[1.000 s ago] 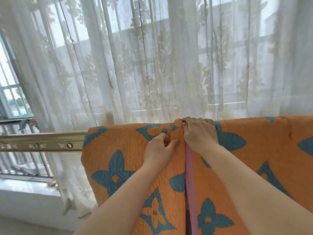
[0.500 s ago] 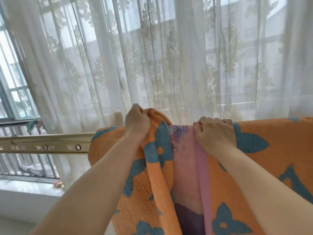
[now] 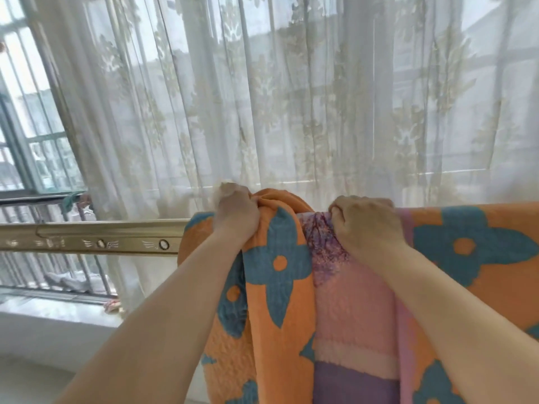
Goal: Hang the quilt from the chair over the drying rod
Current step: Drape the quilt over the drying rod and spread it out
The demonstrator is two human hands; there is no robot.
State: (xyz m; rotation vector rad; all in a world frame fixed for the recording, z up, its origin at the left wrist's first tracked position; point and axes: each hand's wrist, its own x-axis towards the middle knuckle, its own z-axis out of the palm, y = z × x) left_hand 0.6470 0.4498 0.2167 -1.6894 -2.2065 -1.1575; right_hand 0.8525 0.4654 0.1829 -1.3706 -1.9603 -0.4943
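Note:
An orange quilt with teal flower shapes hangs over the gold drying rod, covering the rod's right part. My left hand grips a bunched orange edge at the top, lifted slightly above the rod. My right hand clutches the quilt at the rod a little to the right. Between my hands the quilt's pink and purple underside shows, hanging down. The chair is out of view.
Sheer white patterned curtains hang right behind the rod. A window with metal bars is at the left, above a pale sill. The bare stretch of rod extends left of the quilt.
My left hand took the orange edge and pulled it up and left, opening the fold and exposing the pink and purple underside. My right hand stayed gripping at the rod.

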